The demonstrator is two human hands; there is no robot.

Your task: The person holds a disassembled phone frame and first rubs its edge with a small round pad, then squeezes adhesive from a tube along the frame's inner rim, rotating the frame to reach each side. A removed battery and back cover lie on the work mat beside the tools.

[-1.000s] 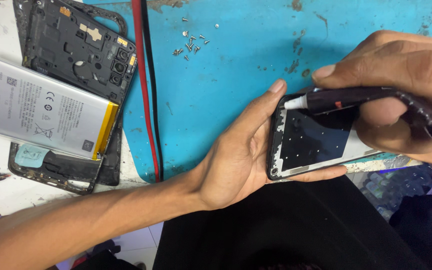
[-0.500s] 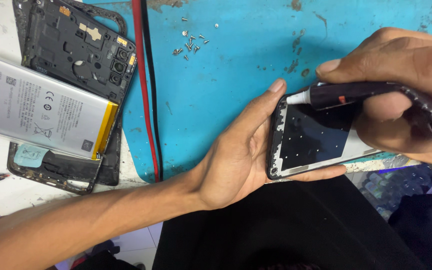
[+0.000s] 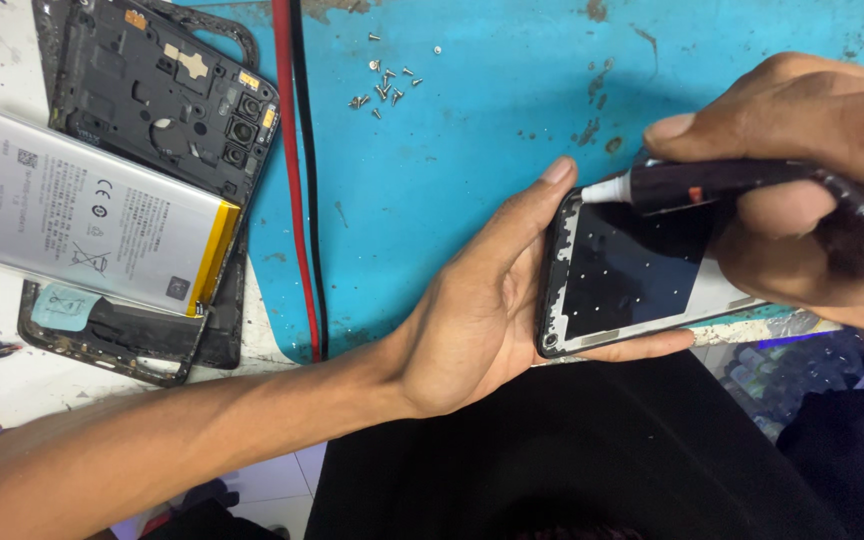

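My left hand [image 3: 472,310] cradles a black phone frame [image 3: 632,275] from the left and below, thumb along its top edge, fingers under it. My right hand [image 3: 802,170] grips a black glue tube [image 3: 712,185] with a white nozzle, whose tip touches the frame's upper left corner. The frame's inner face is dark with small white dots.
A blue mat [image 3: 472,130] covers the bench. At the left lie an opened phone body [image 3: 167,100], a white and yellow battery [image 3: 92,225] across it, and a black plastic cover [image 3: 122,335]. Red and black wires [image 3: 297,200] run down the mat. Several small screws [image 3: 384,85] lie near the top.
The glue tube's nozzle has shifted slightly left along the frame's top edge toward the upper left corner. My left hand holds the frame steady.
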